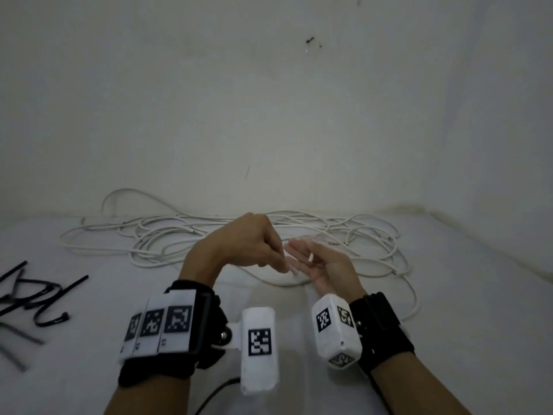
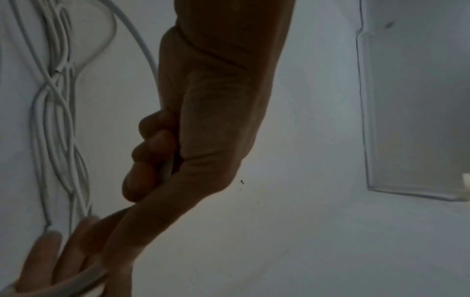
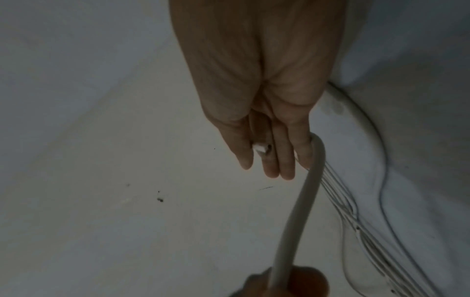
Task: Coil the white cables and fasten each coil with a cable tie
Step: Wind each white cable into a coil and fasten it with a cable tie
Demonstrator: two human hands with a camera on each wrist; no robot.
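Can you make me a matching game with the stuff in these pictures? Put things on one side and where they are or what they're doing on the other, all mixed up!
Things:
1. left hand
2. right hand
3. black cable ties
4. pile of white cables

Places or states:
A. lying loose at the far left of the table
B. palm up, cable end between its fingers
C. fingers curled round a white cable
D. tangled along the wall, behind the hands

Pairs: 1-C, 2-B, 3-A, 4-D
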